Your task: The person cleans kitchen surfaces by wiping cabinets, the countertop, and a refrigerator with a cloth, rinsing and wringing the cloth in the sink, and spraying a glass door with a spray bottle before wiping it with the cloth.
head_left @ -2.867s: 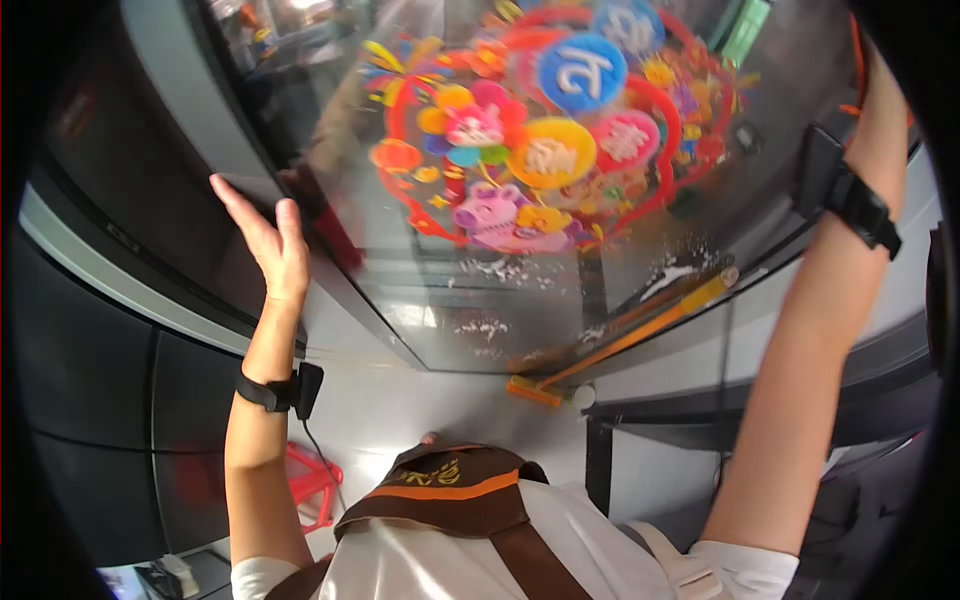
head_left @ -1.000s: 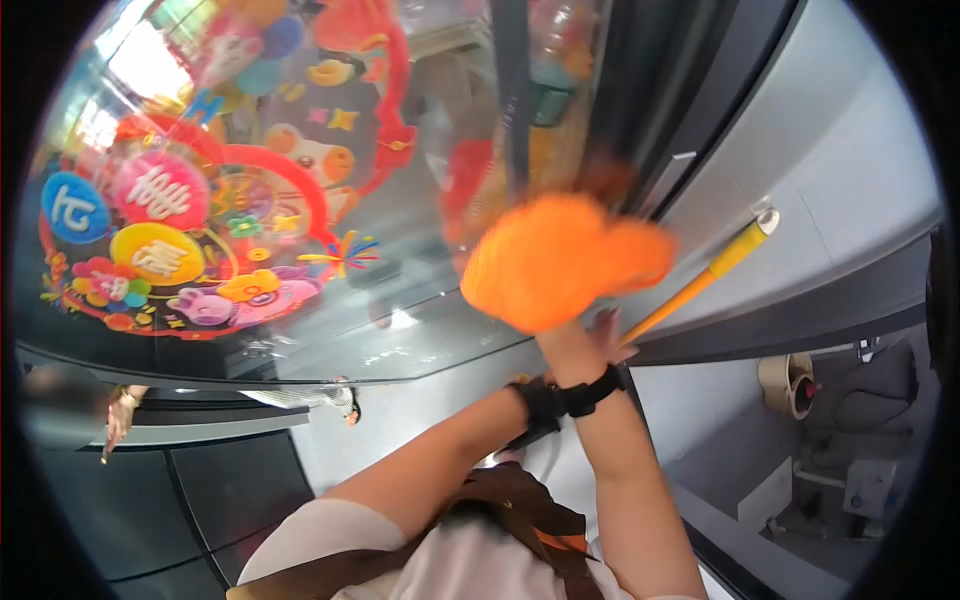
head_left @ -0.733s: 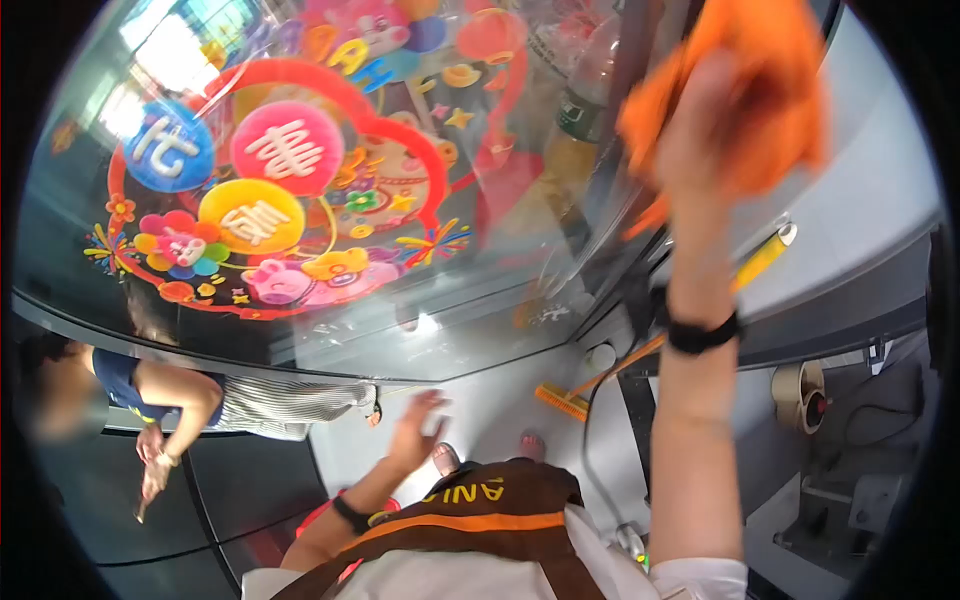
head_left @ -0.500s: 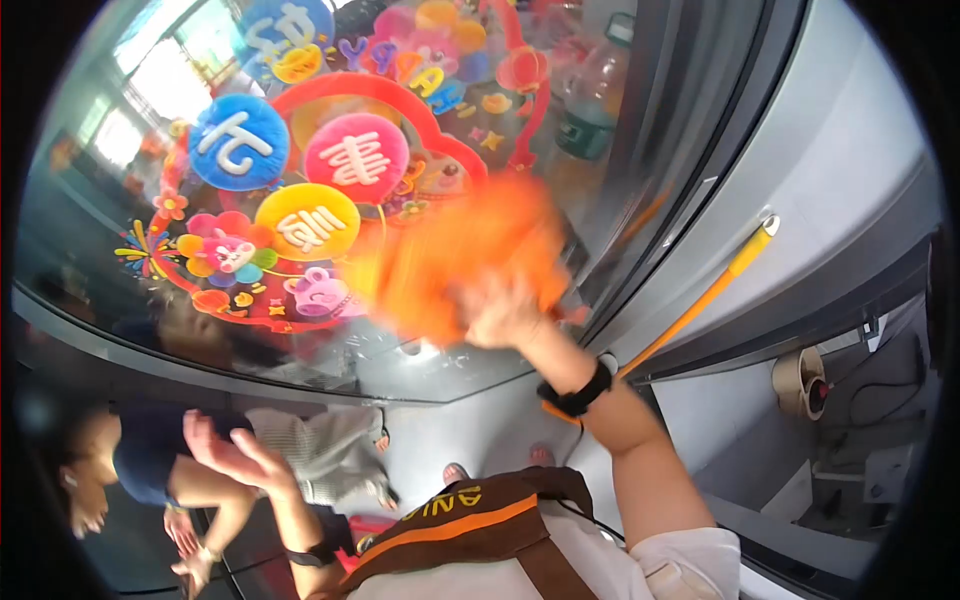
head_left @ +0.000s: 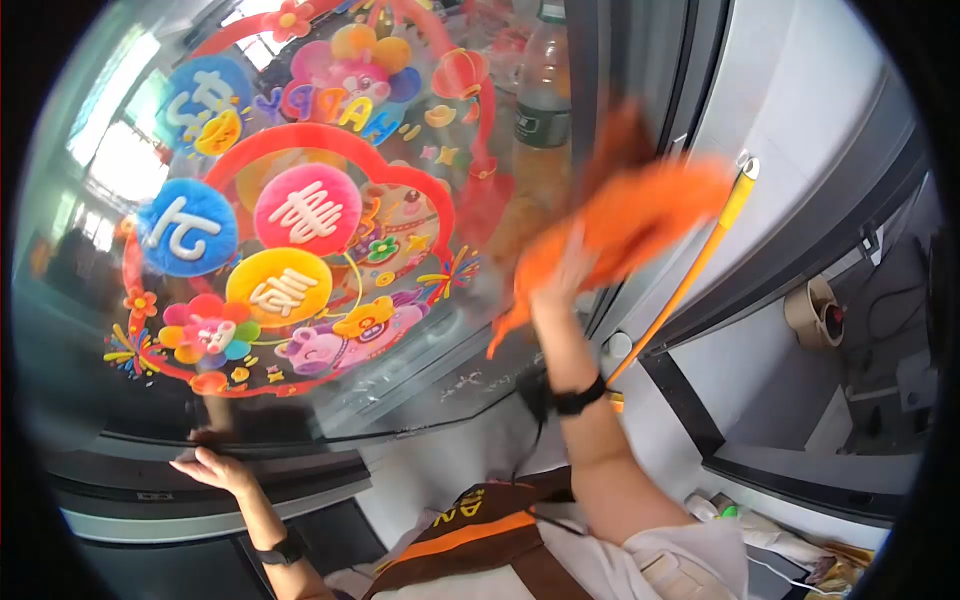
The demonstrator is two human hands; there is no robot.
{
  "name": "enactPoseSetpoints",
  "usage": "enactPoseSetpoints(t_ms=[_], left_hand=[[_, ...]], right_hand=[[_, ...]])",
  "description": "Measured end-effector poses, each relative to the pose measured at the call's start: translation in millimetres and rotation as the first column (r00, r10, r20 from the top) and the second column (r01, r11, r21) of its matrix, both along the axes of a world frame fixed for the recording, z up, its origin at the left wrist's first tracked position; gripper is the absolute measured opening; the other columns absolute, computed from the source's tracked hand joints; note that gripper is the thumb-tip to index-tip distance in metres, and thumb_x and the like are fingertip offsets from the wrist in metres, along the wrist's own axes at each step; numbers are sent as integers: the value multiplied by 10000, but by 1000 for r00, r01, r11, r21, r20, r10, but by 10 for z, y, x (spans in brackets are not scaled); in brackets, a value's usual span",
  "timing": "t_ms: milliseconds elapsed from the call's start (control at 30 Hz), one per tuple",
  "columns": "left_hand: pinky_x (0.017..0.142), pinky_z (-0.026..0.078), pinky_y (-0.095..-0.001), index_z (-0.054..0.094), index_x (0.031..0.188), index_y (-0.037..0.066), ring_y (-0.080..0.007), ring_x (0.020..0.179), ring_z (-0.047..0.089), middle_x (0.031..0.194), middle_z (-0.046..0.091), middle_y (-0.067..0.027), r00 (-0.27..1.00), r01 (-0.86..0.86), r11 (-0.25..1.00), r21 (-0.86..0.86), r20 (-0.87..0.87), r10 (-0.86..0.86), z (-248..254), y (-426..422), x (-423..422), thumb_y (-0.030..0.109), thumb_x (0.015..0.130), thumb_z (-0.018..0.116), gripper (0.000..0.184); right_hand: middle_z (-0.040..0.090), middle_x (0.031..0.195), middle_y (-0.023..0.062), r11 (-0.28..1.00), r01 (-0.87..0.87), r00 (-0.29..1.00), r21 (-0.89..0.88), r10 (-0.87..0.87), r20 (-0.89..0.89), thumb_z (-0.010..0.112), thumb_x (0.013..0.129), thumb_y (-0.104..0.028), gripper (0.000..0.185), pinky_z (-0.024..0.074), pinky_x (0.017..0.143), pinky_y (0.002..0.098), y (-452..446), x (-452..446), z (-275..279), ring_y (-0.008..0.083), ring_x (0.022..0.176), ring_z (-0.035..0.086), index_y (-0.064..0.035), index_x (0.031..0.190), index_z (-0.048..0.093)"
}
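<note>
My right hand (head_left: 565, 270) grips an orange cloth (head_left: 640, 225), both smeared by motion, in front of the window's right side and its dark frame. The cloth hangs loose on both sides of my fingers. Low on the left, my left hand (head_left: 215, 470) is open, with its fingers against or very near the dark bottom edge of the window. Bright stickers cover the glass pane (head_left: 500, 330), among them a blue balloon (head_left: 187, 228), a pink balloon (head_left: 307, 210) and a yellow balloon (head_left: 278, 287).
Behind the glass stands a large clear bottle (head_left: 543, 125) with a dark label. An orange pole (head_left: 690, 280) with a yellow end leans against the white panel at right. Further right are a roll of tape (head_left: 812, 310) and cables. Small items lie at lower right.
My right hand has swept the cloth rightward, off the stickers toward the frame. My left hand has moved down to the window's lower edge. The view has shifted, and the person at left is out of sight.
</note>
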State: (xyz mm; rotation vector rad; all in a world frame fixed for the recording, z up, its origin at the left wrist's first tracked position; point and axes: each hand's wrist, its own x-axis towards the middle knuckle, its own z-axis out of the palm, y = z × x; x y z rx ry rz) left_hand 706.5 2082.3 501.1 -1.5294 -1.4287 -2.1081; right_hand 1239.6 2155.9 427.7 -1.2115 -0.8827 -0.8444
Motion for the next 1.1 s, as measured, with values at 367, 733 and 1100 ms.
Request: enactPoseSetpoints(t_ms=[367,733,1100], left_hand=[[714,486,-317,362,1111,-115,-177,797,521,942,506,-149,991,-37,997,61,-123,44,274,-14,370,383,900,553,574],[943,419,-378,248,1314,-158,-287,1119,486,1251,416,-279,941,-305,951,-57,-170,291,334,-222,375,319,931,473,652],[918,417,-394,216,1337,-148,-282,1077,489,1250,421,-256,973,-229,968,-99,-19,228,287,-197,236,379,928,466,713]], right_hand=[[493,1069,310,998,15,997,-63,-20,-73,514,854,-211,272,302,942,550,32,174,1415,480,1034,429,6,1016,538],[334,1415,185,900,-401,787,-170,243,-567,604,818,-250,698,223,1100,401,514,1534,-1492,360,1306,299,8,1380,282],[542,1052,186,940,-158,971,-301,203,126,531,876,-299,354,377,838,445,-60,1614,1570,352,1015,496,-84,1156,539]])
